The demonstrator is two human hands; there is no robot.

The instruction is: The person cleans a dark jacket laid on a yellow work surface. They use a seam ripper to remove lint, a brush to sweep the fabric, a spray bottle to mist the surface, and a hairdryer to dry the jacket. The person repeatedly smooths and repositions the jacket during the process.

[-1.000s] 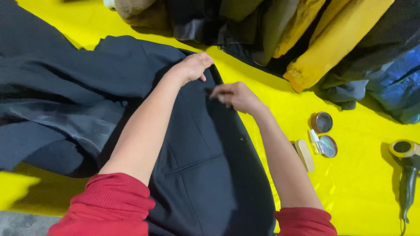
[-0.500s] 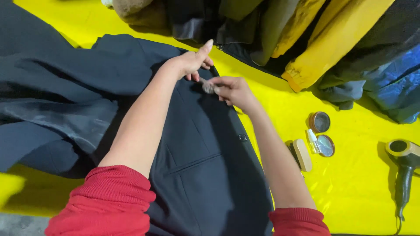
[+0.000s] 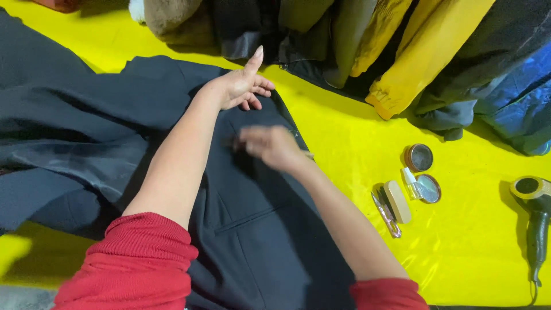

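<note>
A dark woven jacket (image 3: 252, 229) lies flat across the glossy yellow sheet (image 3: 344, 143), reaching its near edge. The left hand (image 3: 238, 86) rests on the cloth, fingers loose, thumb raised. The right hand (image 3: 270, 146) is blurred above the jacket; its grip cannot be told.

A yellow sheet (image 3: 344, 143) covers the worktop. At the far edge lies a heap of clothes (image 3: 344, 34): a brown furry piece (image 3: 172, 20), a yellow jacket sleeve (image 3: 413, 63) and a blue garment (image 3: 516, 115). To the right, on the sheet, stands a small round tin (image 3: 418, 157), and just beside it lies an open round mirror (image 3: 427, 188). Near them lie a beige oblong block (image 3: 397, 201) and small scissors (image 3: 385, 213). At the right edge lies a dark hair dryer (image 3: 535, 224).
</note>
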